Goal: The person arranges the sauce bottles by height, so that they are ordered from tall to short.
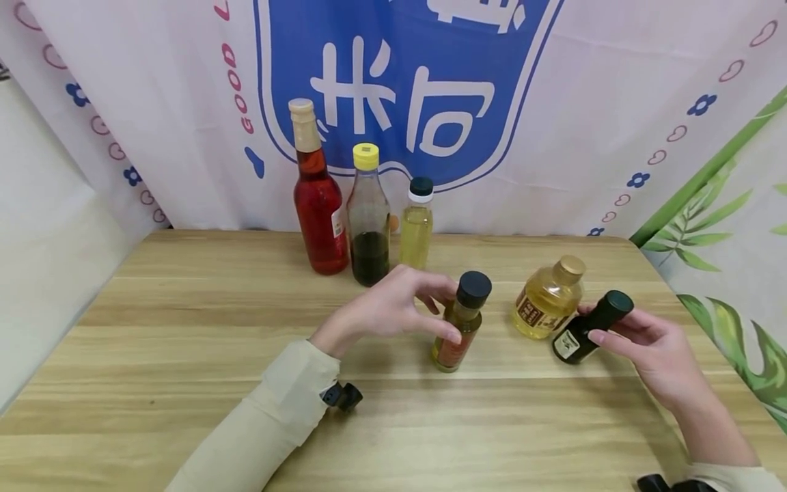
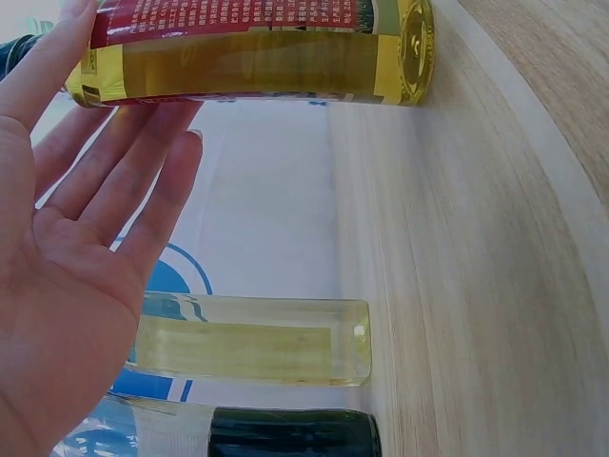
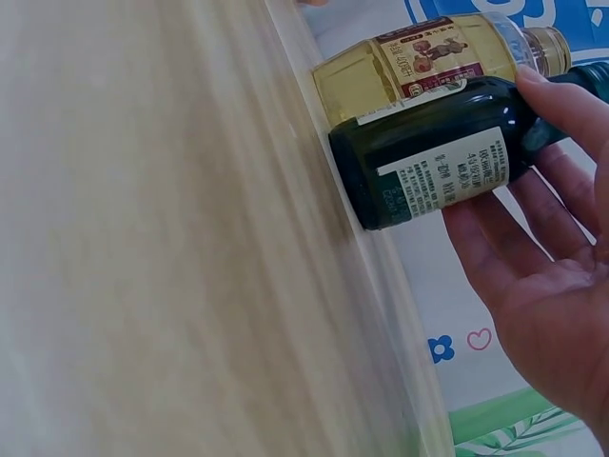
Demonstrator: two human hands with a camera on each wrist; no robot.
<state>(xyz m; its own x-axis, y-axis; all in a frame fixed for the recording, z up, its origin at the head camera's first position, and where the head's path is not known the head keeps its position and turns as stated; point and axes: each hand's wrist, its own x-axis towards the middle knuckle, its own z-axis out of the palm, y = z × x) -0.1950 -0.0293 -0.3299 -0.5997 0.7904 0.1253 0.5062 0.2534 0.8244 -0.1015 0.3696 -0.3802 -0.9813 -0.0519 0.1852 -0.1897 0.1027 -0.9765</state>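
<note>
Well, on our pale wooden table (image 1: 184, 328), left of the squat, gold-capped oil bottle (image 1: 544, 301), our left hand (image 1: 396, 301) pinches a slender, black-capped, red-labelled bottle (image 1: 458, 350); just right of the squat one, our right hand (image 1: 660, 355) pinches a smaller dark-green bottle (image 1: 576, 342) near its neck. Both look stiff, slippery, perhaps breakable, best gripped mid-body. Some fingertips are hidden behind them.

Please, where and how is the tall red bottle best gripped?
I would grip the red bottle by its neck, slimmer than the body, coming from the person's left, because the yellow-capped bottle stands close on its right.
</note>
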